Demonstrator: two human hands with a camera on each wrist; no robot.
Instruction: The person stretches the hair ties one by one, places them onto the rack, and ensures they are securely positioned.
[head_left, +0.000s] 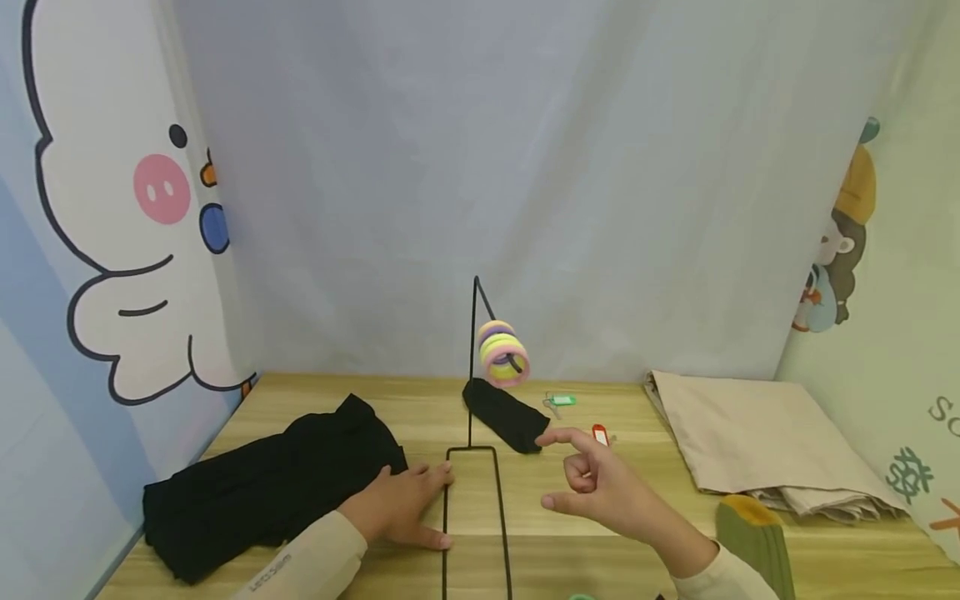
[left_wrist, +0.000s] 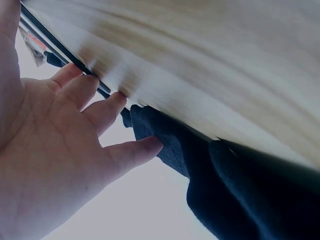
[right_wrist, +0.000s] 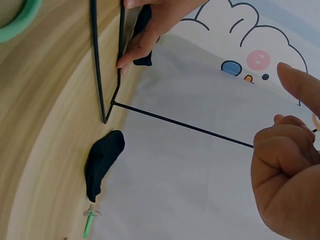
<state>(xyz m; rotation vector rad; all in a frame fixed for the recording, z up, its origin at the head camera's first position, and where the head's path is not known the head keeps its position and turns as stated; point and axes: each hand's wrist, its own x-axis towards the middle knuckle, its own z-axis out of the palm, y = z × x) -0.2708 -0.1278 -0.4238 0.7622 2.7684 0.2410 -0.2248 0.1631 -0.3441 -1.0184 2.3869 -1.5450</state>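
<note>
A black wire stand (head_left: 472, 367) rises from a long narrow base on the table. Several pastel rings (head_left: 504, 353) in yellow, purple and pink hang on its sloping arm. My left hand (head_left: 408, 504) lies spread on the table, its fingertips and thumb touching the base's left rod. In the left wrist view its fingers (left_wrist: 107, 110) are spread, near dark cloth. My right hand (head_left: 611, 492) is raised right of the stand, below the rings. Its thumb and index finger are apart with nothing between them, and the other fingers are bent.
Black folded cloth (head_left: 277, 475) lies left, a black sock (head_left: 506, 415) behind the base. Keys with a green tag (head_left: 562, 400) and a red tag (head_left: 600, 434) lie farther right. At right are beige cloth (head_left: 765, 433) and a green sock (head_left: 753, 542). A green ring (right_wrist: 20, 22) is near the front.
</note>
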